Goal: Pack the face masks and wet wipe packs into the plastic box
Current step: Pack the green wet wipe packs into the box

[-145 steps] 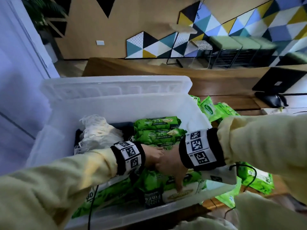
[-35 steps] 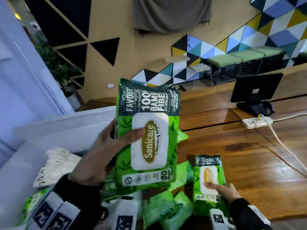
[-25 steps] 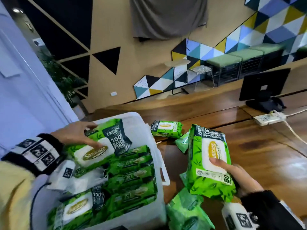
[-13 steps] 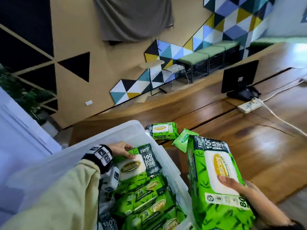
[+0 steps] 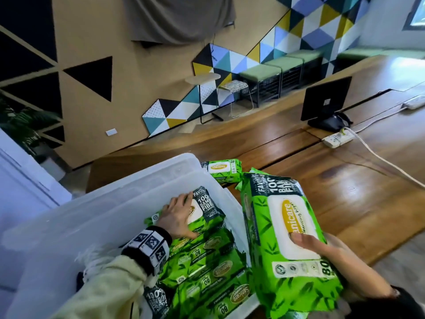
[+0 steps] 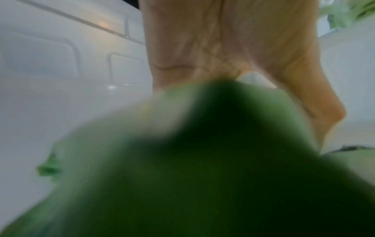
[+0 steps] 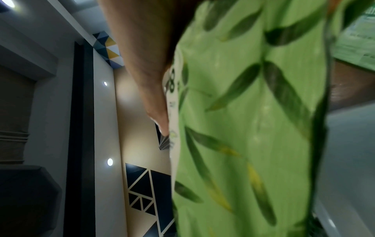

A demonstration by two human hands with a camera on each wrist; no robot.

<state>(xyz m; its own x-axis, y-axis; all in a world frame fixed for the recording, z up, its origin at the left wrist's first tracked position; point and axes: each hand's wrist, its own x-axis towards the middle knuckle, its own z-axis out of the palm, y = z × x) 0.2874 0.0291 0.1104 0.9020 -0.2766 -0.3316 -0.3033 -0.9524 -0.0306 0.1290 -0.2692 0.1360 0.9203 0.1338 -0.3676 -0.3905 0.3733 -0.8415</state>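
A clear plastic box point(image 5: 110, 217) stands at the left, and a row of green wet wipe packs point(image 5: 207, 272) stands on edge inside it. My left hand point(image 5: 178, 217) lies across another wipe pack point(image 5: 207, 209) atop that row, fingers over its far edge and thumb on its near side; the left wrist view shows the palm point(image 6: 223, 48) over blurred green wrap point(image 6: 202, 160). My right hand point(image 5: 322, 247) holds a large wipe pack point(image 5: 285, 226) upright just right of the box, thumb point(image 7: 150, 89) on its front. White face masks point(image 5: 89, 259) peek out behind my left sleeve.
One more wipe pack point(image 5: 222, 168) lies on the wooden table point(image 5: 345, 203) behind the box's far right corner. The box's lid point(image 5: 138, 173) leans behind it. A black monitor point(image 5: 326, 100), a power strip point(image 5: 338, 138) and its white cable point(image 5: 386, 164) sit farther right.
My left hand carried its pack into the box and now spreads across its top. My right hand picked a pack off the table and brought it up beside the box.
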